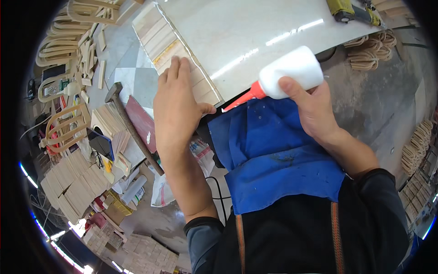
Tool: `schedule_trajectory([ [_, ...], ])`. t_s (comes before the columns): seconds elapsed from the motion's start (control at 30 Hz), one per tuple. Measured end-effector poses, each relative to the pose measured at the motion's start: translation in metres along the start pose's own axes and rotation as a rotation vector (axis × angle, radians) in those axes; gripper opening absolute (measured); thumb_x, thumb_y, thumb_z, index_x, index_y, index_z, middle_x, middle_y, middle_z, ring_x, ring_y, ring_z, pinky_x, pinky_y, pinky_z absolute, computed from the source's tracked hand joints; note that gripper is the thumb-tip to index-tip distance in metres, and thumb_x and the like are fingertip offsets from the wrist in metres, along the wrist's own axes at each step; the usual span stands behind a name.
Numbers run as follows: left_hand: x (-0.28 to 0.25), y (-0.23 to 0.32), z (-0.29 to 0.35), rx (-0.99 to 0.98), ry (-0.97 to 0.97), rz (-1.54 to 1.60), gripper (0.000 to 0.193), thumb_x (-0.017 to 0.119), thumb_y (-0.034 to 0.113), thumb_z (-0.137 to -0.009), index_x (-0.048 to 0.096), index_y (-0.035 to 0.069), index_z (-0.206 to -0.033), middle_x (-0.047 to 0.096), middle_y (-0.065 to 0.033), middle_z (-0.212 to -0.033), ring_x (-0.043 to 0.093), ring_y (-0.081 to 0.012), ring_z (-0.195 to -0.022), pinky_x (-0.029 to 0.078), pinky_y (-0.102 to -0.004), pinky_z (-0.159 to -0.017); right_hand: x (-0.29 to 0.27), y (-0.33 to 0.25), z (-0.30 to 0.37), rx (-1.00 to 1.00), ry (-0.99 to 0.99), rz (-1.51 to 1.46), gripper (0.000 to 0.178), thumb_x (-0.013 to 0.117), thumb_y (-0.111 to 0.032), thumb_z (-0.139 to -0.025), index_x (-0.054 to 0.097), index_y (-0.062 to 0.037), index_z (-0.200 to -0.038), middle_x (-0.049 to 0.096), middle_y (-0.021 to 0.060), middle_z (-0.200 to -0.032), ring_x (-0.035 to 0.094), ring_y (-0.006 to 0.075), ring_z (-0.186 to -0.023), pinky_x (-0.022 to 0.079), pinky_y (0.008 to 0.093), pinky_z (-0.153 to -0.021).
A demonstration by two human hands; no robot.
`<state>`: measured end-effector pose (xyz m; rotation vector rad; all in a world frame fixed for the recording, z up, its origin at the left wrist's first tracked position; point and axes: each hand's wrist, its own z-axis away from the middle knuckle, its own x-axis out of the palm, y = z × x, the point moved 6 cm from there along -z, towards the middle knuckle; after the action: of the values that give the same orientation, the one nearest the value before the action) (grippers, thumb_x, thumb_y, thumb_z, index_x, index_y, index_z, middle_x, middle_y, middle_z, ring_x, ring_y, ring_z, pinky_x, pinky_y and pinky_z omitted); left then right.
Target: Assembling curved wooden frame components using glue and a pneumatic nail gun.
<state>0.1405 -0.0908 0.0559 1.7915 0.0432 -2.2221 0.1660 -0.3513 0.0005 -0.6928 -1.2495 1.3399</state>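
Observation:
My right hand (315,105) grips a white squeeze glue bottle (292,71) with a red nozzle. The bottle is tilted, and its tip points down and left, close to my left thumb. Fingers outstretched, my left hand (175,105) lies on a row of light wooden strips (166,39) set side by side at the table's edge. A white line, which looks like glue, runs along the strips' borders. One strip near my fingertips has a yellowish patch. The palm hides part of the row.
A hammer (132,118) lies left of my left arm, beside a dark red board (141,119). The pale tabletop (228,27) carries a yellow-green power tool (349,10) at the far right. Curved wooden frames (61,41) and stacked wood pieces (75,185) fill the left side.

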Motion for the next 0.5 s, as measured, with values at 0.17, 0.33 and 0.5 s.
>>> schedule_trajectory([
  [0.17,0.004,-0.015,0.013,0.051,0.062,0.151,0.105,0.097,-0.001,-0.061,0.055,0.0,-0.157,0.05,-0.0221,-0.17,0.053,-0.0404,-0.151,0.046,-0.0456,-0.125,0.006,-0.01,-0.008,0.316,0.04,-0.486,0.053,0.081,-0.026,-0.106,0.059,0.006,-0.142,0.075,0.0172,-0.118,0.076,0.0191,-0.095,0.065,0.027,-0.082],
  [0.33,0.005,-0.005,0.041,0.151,0.269,0.047,0.073,0.095,0.006,-0.066,0.073,0.003,-0.135,0.057,-0.0219,-0.161,0.057,-0.0398,-0.145,0.049,-0.0458,-0.121,0.056,-0.014,-0.035,0.536,-0.125,-0.746,0.051,0.076,-0.029,-0.109,0.058,0.0011,-0.146,0.072,0.0149,-0.124,0.073,0.0209,-0.093,0.063,0.0303,-0.076],
  [0.5,0.012,-0.002,0.049,0.125,0.177,0.176,0.045,0.086,0.003,-0.075,0.078,0.006,-0.119,0.071,-0.0135,-0.13,0.065,-0.0362,-0.114,0.055,-0.045,-0.098,0.184,0.001,-0.093,0.695,-0.394,-0.812,0.044,0.075,-0.031,-0.109,0.064,-0.0006,-0.139,0.072,0.014,-0.119,0.07,0.0201,-0.091,0.061,0.0315,-0.074],
])
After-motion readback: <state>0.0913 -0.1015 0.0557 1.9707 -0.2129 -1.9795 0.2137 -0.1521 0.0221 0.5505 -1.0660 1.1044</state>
